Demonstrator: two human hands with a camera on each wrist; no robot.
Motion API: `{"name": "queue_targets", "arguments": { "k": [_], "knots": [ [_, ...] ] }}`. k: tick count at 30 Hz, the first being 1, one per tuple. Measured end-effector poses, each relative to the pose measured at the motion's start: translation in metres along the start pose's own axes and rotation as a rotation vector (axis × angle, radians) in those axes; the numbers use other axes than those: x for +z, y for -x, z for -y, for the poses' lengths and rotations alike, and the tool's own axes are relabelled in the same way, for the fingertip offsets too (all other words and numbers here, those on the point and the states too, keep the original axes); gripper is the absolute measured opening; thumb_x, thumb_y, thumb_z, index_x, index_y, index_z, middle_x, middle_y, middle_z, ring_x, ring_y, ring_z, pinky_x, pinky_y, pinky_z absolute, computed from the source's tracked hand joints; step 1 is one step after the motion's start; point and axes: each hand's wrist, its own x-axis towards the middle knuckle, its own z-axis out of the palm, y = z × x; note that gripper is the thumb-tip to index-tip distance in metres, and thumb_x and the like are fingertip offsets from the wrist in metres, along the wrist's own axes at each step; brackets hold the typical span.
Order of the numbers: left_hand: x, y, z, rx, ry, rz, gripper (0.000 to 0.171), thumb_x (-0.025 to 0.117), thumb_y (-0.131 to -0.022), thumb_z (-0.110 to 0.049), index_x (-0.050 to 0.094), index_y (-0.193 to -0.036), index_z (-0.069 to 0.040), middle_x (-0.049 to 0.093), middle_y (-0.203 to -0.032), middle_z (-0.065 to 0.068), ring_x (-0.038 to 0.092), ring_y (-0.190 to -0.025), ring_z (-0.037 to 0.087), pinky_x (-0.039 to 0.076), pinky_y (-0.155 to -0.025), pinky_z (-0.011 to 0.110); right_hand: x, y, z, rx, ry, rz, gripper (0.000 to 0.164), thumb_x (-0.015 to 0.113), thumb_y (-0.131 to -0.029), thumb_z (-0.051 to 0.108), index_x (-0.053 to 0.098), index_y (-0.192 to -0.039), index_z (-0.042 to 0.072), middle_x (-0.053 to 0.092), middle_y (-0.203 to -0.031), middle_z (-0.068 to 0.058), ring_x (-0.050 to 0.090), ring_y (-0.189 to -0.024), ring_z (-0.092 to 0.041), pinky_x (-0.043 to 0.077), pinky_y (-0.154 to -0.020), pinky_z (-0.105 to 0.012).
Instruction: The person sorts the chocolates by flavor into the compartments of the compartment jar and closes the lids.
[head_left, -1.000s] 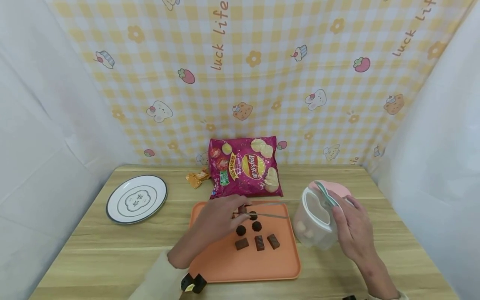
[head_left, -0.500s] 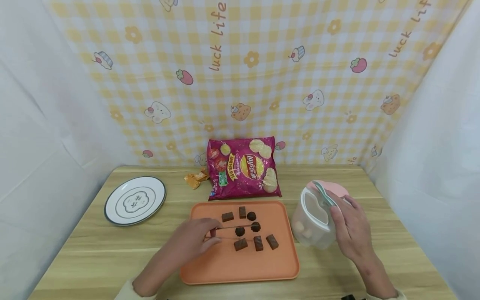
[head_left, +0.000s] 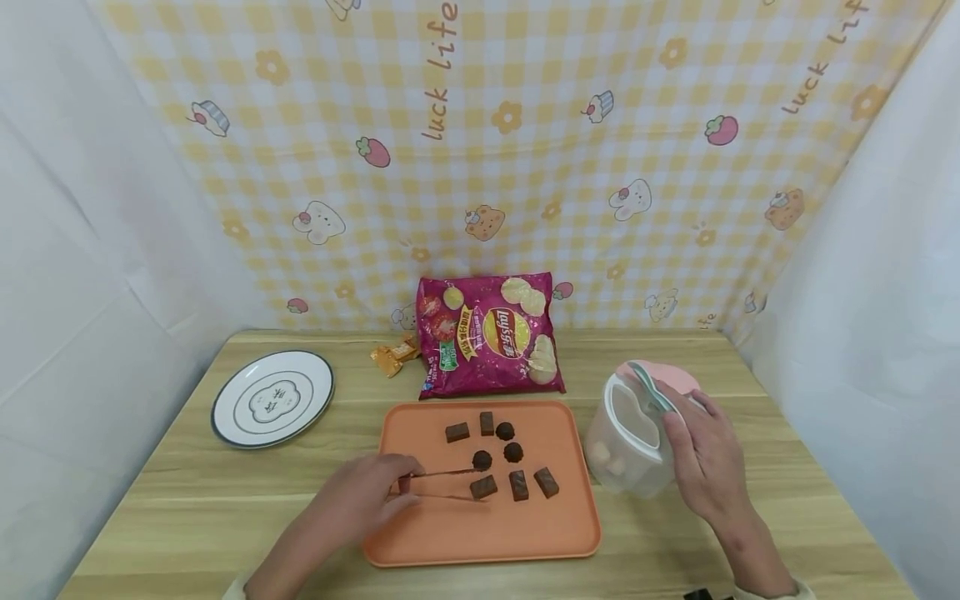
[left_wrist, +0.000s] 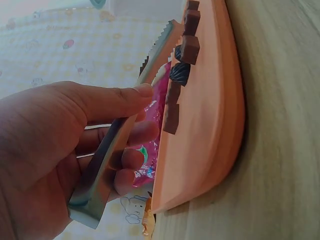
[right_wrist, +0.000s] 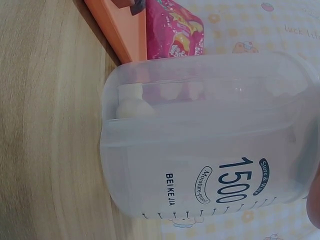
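Note:
My left hand (head_left: 360, 500) holds metal tongs (left_wrist: 107, 160) between thumb and fingers, low over the left part of the orange tray (head_left: 487, 546). The serrated tips point right, by a rectangular chocolate (head_left: 483, 487) and a dark round chocolate (head_left: 482, 460). Several more brown chocolates lie on the tray. To its right, my right hand (head_left: 705, 454) grips the top of a translucent storage container (right_wrist: 165, 145), around a raised green flap (head_left: 651, 387). One opening faces up. A few pale pieces (right_wrist: 135, 107) sit at the container's bottom.
A purple chip bag (head_left: 491, 333) stands behind the tray, beside orange wrapped sweets (head_left: 393, 358). At the left lies a white plate (head_left: 273, 400) with a dark rim. A checked cloth (head_left: 525, 167) hangs at the back of the wooden table (head_left: 180, 508).
My left hand has drawn the tongs back left and toward me, from the tray's far chocolates to the nearer ones. The right hand keeps its grip on the container.

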Motion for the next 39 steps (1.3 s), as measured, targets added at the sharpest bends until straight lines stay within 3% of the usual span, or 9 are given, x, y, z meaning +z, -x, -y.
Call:
{"name": "queue_targets", "arguments": {
  "k": [12, 17, 25, 30, 35, 39],
  "knots": [
    [0.009, 0.007, 0.013, -0.002, 0.003, 0.007, 0.015, 0.084, -0.088, -0.021, 0.073, -0.098, -0.016, 0.055, -0.08, -0.014, 0.046, -0.069, 0.004, 0.044, -0.061, 0.028, -0.003, 0.001, 0.001, 0.01, 0.009, 0.017, 0.044, 0.044, -0.104, 0.012, 0.065, -0.142, 0.018, 0.068, -0.133, 0.002, 0.057, -0.118, -0.005, 0.028, -0.11, -0.035],
    [0.014, 0.008, 0.018, 0.027, -0.025, 0.019, 0.019, 0.084, -0.087, -0.025, 0.073, -0.098, -0.015, 0.054, -0.083, -0.014, 0.045, -0.07, 0.003, 0.043, -0.061, 0.028, -0.003, 0.002, 0.001, 0.012, 0.01, 0.02, 0.043, 0.044, -0.105, 0.014, 0.064, -0.143, 0.018, 0.068, -0.132, 0.001, 0.057, -0.118, -0.004, 0.028, -0.111, -0.036],
    [0.015, 0.008, 0.02, 0.02, -0.043, 0.028, 0.019, 0.085, -0.086, -0.026, 0.071, -0.097, -0.017, 0.05, -0.083, -0.014, 0.044, -0.07, 0.004, 0.042, -0.06, 0.028, -0.002, 0.001, 0.0, -0.005, 0.009, 0.012, 0.043, 0.044, -0.105, 0.013, 0.065, -0.142, 0.017, 0.068, -0.132, 0.002, 0.058, -0.115, -0.007, 0.03, -0.108, -0.038],
    [0.011, 0.007, 0.017, 0.012, -0.049, 0.043, 0.022, 0.084, -0.087, -0.029, 0.072, -0.102, -0.018, 0.054, -0.089, -0.013, 0.049, -0.075, 0.005, 0.048, -0.065, 0.031, -0.002, 0.001, 0.0, 0.009, 0.004, 0.018, 0.043, 0.044, -0.105, 0.014, 0.064, -0.143, 0.018, 0.068, -0.133, 0.001, 0.058, -0.117, -0.007, 0.029, -0.109, -0.04],
    [0.003, 0.0, 0.009, 0.022, -0.133, -0.033, 0.034, 0.081, -0.089, -0.041, 0.075, -0.113, -0.017, 0.06, -0.101, -0.007, 0.056, -0.086, 0.011, 0.053, -0.074, 0.037, -0.003, 0.002, -0.001, 0.036, 0.011, 0.033, 0.043, 0.046, -0.104, 0.013, 0.065, -0.143, 0.018, 0.068, -0.134, 0.001, 0.055, -0.123, -0.003, 0.028, -0.112, -0.039],
    [-0.001, -0.015, -0.003, 0.09, -0.154, -0.139, 0.042, 0.077, -0.093, -0.044, 0.073, -0.122, -0.014, 0.065, -0.114, 0.001, 0.063, -0.101, 0.02, 0.055, -0.083, 0.042, -0.003, 0.002, -0.002, 0.048, 0.017, 0.049, 0.044, 0.045, -0.104, 0.012, 0.064, -0.143, 0.017, 0.067, -0.134, -0.001, 0.057, -0.122, -0.008, 0.027, -0.113, -0.038]
  ]
}}
